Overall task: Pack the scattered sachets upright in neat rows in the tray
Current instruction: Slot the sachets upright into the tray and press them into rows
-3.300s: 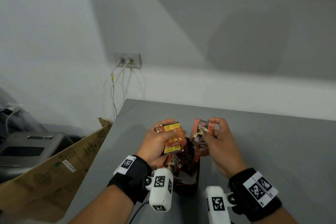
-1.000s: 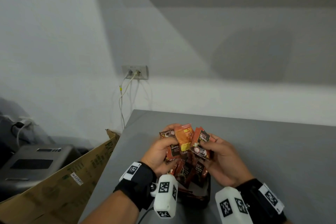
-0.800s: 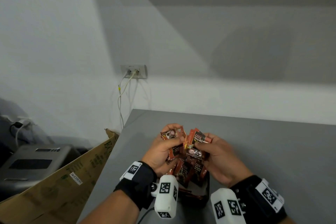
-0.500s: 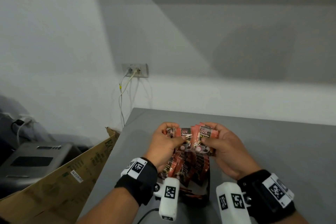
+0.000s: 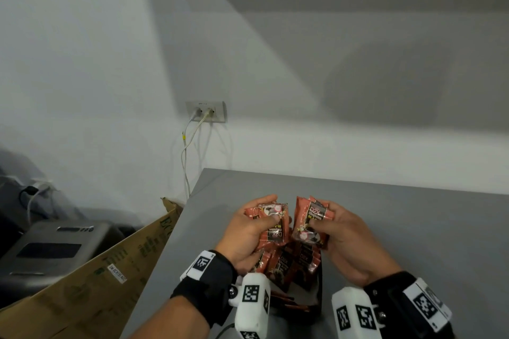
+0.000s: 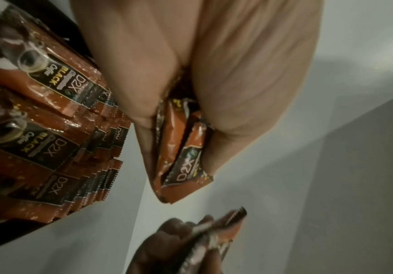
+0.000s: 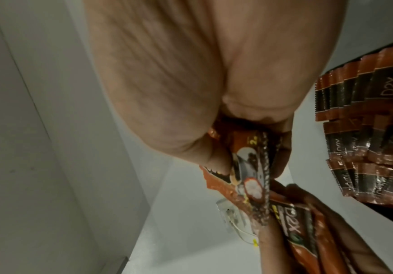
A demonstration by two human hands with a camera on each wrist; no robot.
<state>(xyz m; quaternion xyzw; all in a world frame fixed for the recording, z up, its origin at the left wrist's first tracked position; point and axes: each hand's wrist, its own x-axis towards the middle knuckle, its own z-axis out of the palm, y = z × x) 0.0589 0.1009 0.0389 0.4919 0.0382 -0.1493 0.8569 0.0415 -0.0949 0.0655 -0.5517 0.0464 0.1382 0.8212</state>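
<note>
My left hand (image 5: 256,224) grips a small bundle of orange-brown coffee sachets (image 5: 271,226), held just above the black tray (image 5: 319,294). In the left wrist view the thumb and fingers pinch that bundle (image 6: 183,157). My right hand (image 5: 334,231) holds another bundle of sachets (image 5: 309,221) beside it, a small gap between the two. The right wrist view shows the fingers curled round that bundle (image 7: 245,166). Several sachets (image 5: 292,264) stand upright in rows inside the tray (image 6: 50,129), partly hidden under my hands.
The tray sits on a grey table (image 5: 399,223) near its left edge. A cardboard box (image 5: 110,278) and a grey machine (image 5: 52,250) lie to the left, below the table. A wall socket (image 5: 206,111) with cables is on the white wall.
The two bundles, pressed together a second ago, have come apart, one in each hand. The yellow-faced sachets seen earlier now show their brown fronts.
</note>
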